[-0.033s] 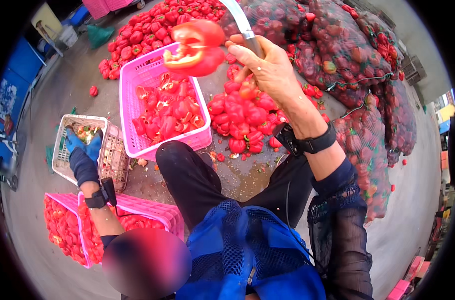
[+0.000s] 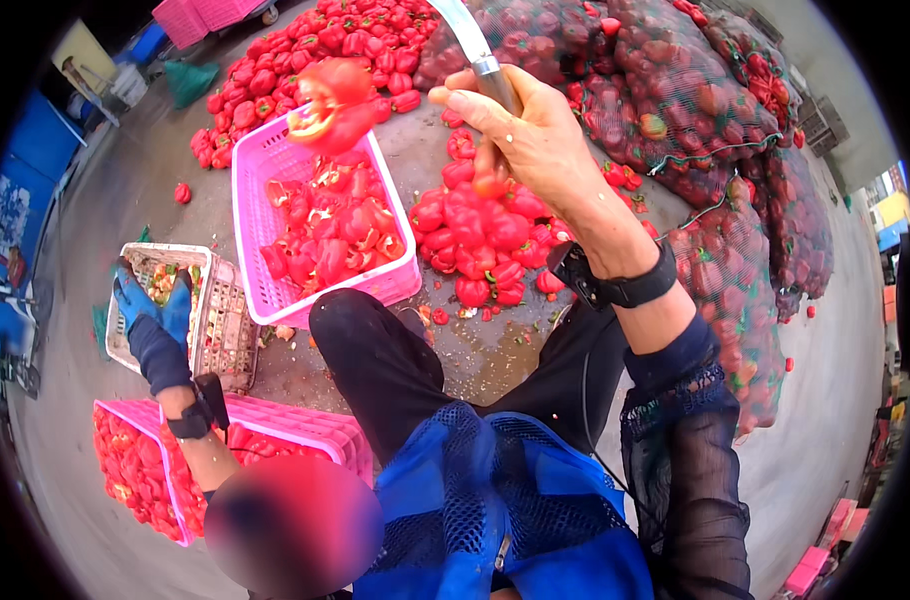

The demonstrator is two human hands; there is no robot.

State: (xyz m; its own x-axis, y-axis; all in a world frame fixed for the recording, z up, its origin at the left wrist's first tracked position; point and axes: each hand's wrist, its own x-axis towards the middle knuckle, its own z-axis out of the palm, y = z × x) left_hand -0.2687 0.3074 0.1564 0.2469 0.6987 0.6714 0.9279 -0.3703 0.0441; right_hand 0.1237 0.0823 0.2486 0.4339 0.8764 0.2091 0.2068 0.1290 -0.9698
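My right hand (image 2: 530, 125) is closed round the handle of a knife (image 2: 470, 35) with a curved blade that points up and out of the picture. To the left of the knife, a cut red bell pepper (image 2: 340, 100) is in the air, touching neither hand. It shows over the far end of a pink crate (image 2: 410, 275) that holds cut red peppers (image 2: 340, 220). My left hand (image 2: 155, 305), in a blue glove, is over the dirty white crate (image 2: 225, 330) with its fingers apart. Pepper scraps (image 2: 165, 280) lie in that crate.
Whole red peppers lie in a near pile (image 2: 485, 225) and a larger far pile (image 2: 345, 40). Filled mesh sacks (image 2: 675, 100) are stacked at the right. Pink crates of cut peppers (image 2: 315, 425) stand by my left forearm. Scraps and wet patches mark the floor.
The airborne pepper has moved left, away from my right hand, and looks smaller. My left hand has shifted slightly down and left over the white crate. The knife stays in my right hand.
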